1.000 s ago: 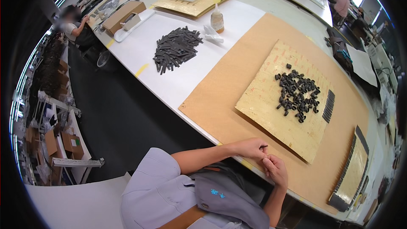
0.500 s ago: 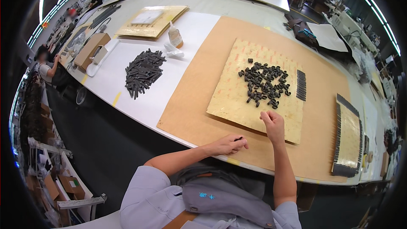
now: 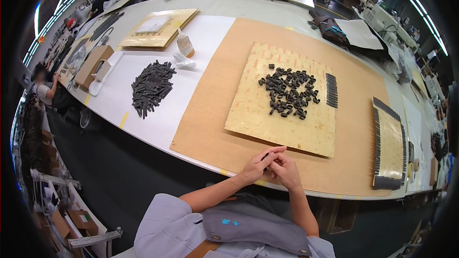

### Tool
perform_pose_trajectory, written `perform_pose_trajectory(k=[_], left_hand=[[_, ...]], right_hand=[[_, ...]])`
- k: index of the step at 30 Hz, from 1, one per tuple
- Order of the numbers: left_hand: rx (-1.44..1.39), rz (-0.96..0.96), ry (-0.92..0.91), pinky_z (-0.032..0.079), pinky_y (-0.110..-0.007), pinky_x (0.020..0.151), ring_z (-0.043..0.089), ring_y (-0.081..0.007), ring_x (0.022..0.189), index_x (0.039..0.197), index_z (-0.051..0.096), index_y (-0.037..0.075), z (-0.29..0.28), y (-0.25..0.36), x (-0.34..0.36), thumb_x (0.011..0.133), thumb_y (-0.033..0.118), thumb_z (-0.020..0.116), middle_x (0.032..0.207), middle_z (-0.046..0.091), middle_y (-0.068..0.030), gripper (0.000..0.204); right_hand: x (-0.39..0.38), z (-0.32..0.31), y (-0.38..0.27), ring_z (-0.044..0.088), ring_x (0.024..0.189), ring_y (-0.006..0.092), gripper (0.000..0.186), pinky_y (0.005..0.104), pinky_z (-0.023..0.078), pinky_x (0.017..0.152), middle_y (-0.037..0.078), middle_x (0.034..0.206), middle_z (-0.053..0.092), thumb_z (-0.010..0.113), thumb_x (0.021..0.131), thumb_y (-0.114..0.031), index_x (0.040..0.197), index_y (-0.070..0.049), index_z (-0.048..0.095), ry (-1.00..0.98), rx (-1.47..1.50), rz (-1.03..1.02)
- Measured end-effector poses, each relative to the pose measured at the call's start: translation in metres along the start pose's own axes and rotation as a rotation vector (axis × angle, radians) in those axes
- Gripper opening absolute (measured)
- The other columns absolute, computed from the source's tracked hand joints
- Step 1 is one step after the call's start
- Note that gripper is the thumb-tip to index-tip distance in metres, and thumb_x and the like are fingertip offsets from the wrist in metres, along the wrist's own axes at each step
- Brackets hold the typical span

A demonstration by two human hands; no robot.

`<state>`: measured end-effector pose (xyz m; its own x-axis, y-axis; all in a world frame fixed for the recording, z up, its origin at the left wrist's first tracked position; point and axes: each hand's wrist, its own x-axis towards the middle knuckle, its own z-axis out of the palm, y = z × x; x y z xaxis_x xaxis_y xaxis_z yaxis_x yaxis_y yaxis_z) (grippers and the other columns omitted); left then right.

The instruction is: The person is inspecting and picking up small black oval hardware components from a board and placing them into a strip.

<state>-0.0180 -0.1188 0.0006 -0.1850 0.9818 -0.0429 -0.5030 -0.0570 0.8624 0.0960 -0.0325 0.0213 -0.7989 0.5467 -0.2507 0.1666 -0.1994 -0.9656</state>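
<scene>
My left hand [image 3: 256,167] and my right hand [image 3: 287,173] meet at the table's near edge, both closed around a small dark strip [image 3: 265,157]; its far end is hidden by fingers. Just beyond them lies a yellowish board [image 3: 244,119] bearing a heap of small black loops [image 3: 282,88], with a row of dark strips [image 3: 331,91] along its right side. A pile of flat black strips [image 3: 152,88] rests on white paper to the left. At the right, a narrower board [image 3: 388,138] is edged with dark strips.
Brown paper [image 3: 201,129] lies beneath the large board. Farther back are a glue bottle [image 3: 185,47], crumpled tissue [image 3: 182,60], a cardboard box [image 3: 94,64], another board [image 3: 129,40] and a dark bundle [image 3: 330,33]. A co-worker [image 3: 45,93] sits at the left end; other people work behind.
My right hand went forward over the board's near edge half a second ago and has since returned to my left hand, which has risen slightly. The head view has swung, shifting the scene.
</scene>
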Motion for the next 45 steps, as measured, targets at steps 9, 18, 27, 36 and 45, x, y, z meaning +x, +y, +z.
perform_pose_trajectory(k=[9,18,27,36,45], left_hand=[[0.087,-0.042,-0.014,0.046,-0.026,0.078,0.054,-0.0119,0.086,0.136,0.038,0.001,-0.002,-0.006,-0.001,0.101,0.025,0.035,0.111,0.054,-0.0075,0.043],[0.110,-0.201,0.121,0.036,-0.019,0.056,0.043,-0.0048,0.064,0.112,0.054,0.002,-0.020,-0.008,-0.003,0.098,0.027,0.045,0.076,0.051,0.0018,0.030],[0.392,-0.072,0.136,0.033,-0.016,0.055,0.039,0.0000,0.063,0.098,0.059,0.003,-0.014,-0.012,0.001,0.089,0.018,0.061,0.071,0.048,0.0071,0.018],[0.295,-0.150,0.126,0.028,-0.016,0.050,0.035,0.0007,0.058,0.089,0.060,0.004,-0.007,0.001,-0.003,0.087,0.016,0.063,0.066,0.045,0.0090,0.012],[0.601,-0.307,0.052,0.027,-0.019,0.048,0.035,-0.0011,0.056,0.085,0.062,0.004,-0.015,0.013,0.005,0.085,0.019,0.065,0.061,0.043,0.0091,0.015]], right_hand=[[-0.002,-0.002,0.017,0.048,0.047,0.0050,0.009,0.0183,0.039,0.043,0.000,0.066,0.054,0.054,0.091,-0.010,0.092,-0.001,0.056,-0.009,0.138,-0.011],[-0.006,-0.019,0.017,0.052,0.050,0.0070,0.004,0.0193,0.043,0.044,0.003,0.069,0.057,0.055,0.089,-0.006,0.088,-0.001,0.054,0.164,0.243,-0.063],[-0.005,-0.018,0.031,0.063,0.064,0.0152,0.005,0.0278,0.055,0.060,0.010,0.076,0.063,0.059,0.086,-0.001,0.091,0.002,0.057,0.180,0.343,-0.065],[-0.013,-0.029,0.031,0.065,0.069,0.0160,0.013,0.0261,0.056,0.062,0.011,0.083,0.064,0.063,0.085,-0.002,0.096,0.005,0.060,0.025,0.378,-0.033],[-0.012,-0.032,0.029,0.063,0.069,0.0122,0.016,0.0253,0.053,0.065,0.008,0.082,0.063,0.062,0.087,-0.009,0.095,0.005,0.058,0.022,0.284,0.064]])
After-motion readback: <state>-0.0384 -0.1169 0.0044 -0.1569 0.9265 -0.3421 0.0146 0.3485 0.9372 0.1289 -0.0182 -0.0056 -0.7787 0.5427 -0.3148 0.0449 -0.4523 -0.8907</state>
